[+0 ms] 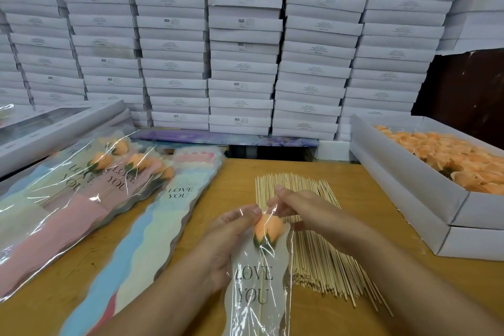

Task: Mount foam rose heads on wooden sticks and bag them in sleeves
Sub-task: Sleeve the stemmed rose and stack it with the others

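- Left hand grips the sleeve from behind, thumb at the top edge; likely to hold it steady and the mouth open.
- Right hand pinches the clear film at the sleeve top, likely tugging it up over the rose head.
- Rose head sits inside near the sleeve top, its stick running down behind the "LOVE YOU" print.
- Spare sticks fanned under the hands; box of rose heads on the right, within reach.
- Bagged roses piled left beside a stack of empty sleeves.
- Wooden table; wall of stacked white boxes behind.
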